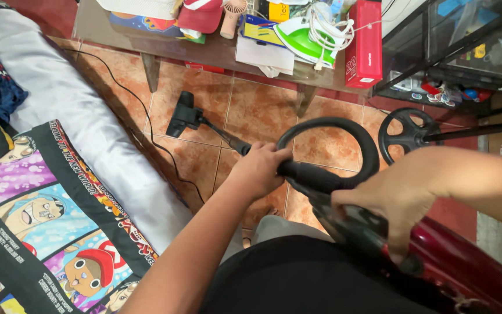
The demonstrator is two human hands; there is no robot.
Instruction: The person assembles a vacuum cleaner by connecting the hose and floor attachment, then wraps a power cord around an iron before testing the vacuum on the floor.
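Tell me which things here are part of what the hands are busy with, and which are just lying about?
In use:
left hand gripping the black wand
right hand on the red vacuum body
looped black hose
floor nozzle

Lying about:
green and white iron
red box
red cap
cartoon blanket
fan base

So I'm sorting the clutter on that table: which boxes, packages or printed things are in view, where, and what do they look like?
Tall red cardboard box: right end of the glass-topped table, upright, white print.
Yellow and blue flat package: table middle, beside the green and white clothes iron.
Small yellow box: table's back edge, partly hidden.
Cartoon-printed black-bordered blanket: on the bed, lower left.
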